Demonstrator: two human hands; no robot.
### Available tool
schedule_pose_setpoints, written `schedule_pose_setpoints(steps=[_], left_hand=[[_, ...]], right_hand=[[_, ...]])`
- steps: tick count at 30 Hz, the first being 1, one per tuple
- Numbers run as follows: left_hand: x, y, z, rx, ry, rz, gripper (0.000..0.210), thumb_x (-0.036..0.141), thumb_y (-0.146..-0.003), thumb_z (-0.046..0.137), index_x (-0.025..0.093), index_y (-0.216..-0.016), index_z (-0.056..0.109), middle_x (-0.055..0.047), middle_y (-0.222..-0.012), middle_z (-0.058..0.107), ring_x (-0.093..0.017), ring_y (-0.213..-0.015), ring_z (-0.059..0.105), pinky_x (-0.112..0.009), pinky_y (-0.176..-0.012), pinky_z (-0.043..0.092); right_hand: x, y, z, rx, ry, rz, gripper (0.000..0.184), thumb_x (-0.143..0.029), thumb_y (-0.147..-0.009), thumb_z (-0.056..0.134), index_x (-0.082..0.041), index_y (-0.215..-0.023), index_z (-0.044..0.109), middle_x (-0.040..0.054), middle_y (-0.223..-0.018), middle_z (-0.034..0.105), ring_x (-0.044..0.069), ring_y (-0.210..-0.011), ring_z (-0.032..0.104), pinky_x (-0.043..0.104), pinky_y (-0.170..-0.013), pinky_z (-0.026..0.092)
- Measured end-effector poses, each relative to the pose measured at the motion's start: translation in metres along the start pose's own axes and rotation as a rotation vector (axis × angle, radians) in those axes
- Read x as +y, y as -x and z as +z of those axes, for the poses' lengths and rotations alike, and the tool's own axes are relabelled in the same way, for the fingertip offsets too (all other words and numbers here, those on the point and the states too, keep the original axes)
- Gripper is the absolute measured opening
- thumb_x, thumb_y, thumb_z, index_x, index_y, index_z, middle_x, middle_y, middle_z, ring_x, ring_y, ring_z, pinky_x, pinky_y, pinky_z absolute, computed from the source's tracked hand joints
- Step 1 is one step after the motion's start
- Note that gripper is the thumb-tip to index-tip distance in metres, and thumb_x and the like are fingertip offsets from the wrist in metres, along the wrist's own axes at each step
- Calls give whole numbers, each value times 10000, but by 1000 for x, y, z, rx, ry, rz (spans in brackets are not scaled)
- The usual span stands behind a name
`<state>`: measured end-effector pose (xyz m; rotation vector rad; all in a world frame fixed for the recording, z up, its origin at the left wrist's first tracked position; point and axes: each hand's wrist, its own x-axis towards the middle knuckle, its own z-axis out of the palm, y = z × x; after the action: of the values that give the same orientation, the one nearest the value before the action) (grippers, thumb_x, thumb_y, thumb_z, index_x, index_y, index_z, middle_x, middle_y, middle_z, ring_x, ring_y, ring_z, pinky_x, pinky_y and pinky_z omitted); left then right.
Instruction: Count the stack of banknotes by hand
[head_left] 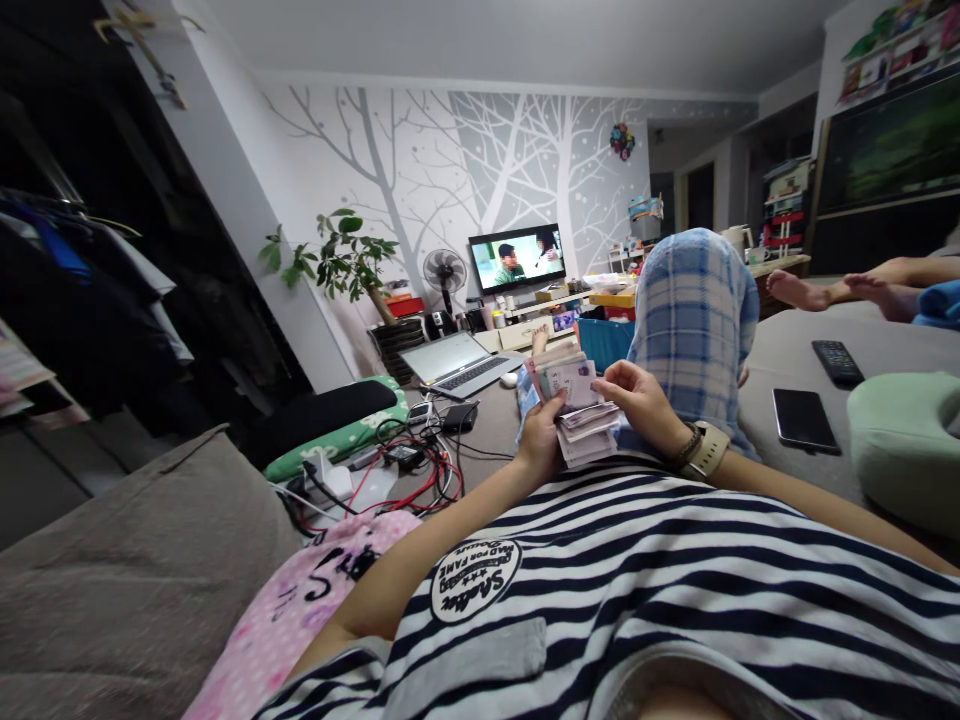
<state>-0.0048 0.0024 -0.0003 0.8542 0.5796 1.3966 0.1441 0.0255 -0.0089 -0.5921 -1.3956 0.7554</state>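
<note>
A thick bundle of banknotes (574, 388) is spread above my striped shirt, some notes standing up and others folded down toward me. My left hand (541, 437) is closed around its left side, with the thumb across the front. At the right edge of the notes, my right hand (643, 400) has its thumb and forefinger pinched on a banknote; its other fingers are curled. A watch with a pale strap (709, 452) and a dark bracelet are on my right wrist. Behind the notes rises my bent knee in blue plaid trousers (694, 320).
To the left lie an open laptop (469, 368), a white mouse (510, 380) and tangled cables (435, 470). On the right are a phone (805, 420), a remote control (837, 363) and a green neck pillow (900, 440). Another person's bare feet (799, 290) extend in from the right.
</note>
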Motion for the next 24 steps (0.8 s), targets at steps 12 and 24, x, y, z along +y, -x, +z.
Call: schedule_pose_setpoints(steps=[12,24], left_hand=[[2,1,7,23,42,-25,398,337,-866,661,147,-1215,684,-105,-1067,790,-310,-1093,722,-443,-1006,549],[1,1,6,44,34,-25,385,255,-856,609,158,-1221,682,-98,-1073,789,-318,-1135,704,-444,-1001,554]], right_hand=[[-9,5,1,-55,32,-37,501,-679,-724,722,-208,-644,571,-21,-605,487,127,-583,391,287,-554,337],[-8,7,2,-55,27,-43,494,-683,-742,707,-214,-670,567,-24,-601,460,134,-580,376,285,-545,320]])
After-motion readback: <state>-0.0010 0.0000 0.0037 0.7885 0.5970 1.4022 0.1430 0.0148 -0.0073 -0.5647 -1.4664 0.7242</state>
